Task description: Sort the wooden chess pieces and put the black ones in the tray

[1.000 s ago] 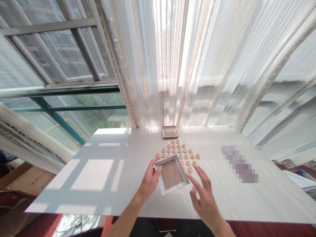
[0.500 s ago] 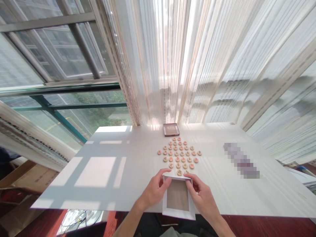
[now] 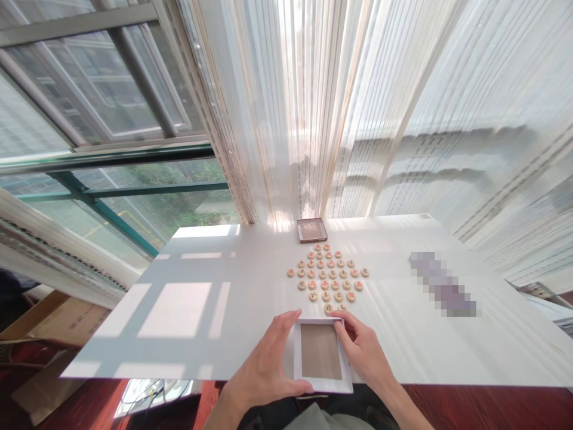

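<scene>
In the head view, a white shallow box tray point(image 3: 329, 384) with a grey-brown inside sits at the table's near edge. My right hand point(image 3: 363, 351) grips its far right corner, thumb over the rim and fingers curled on the outside. Around the left side my left hand point(image 3: 264, 358) is spread wide, fingertips by the far left corner and thumb at the near rim. Just beyond the box lie several round Chinese chess pieces point(image 3: 325, 285) with red or dark characters, laid out in rows.
At the back of the white table point(image 3: 250, 280) stands a brown-edged box lid point(image 3: 312, 230). A blurred-out object point(image 3: 443, 284) lies to the right. Curtains point(image 3: 295, 119) and a window border the table. A cardboard box point(image 3: 62, 319) and a power strip with cables point(image 3: 150, 394) are at lower left.
My left hand has moved from the box's far left corner and spread along its left side, the thumb coming down to the near rim. My right hand keeps its grip. The view shifted slightly.
</scene>
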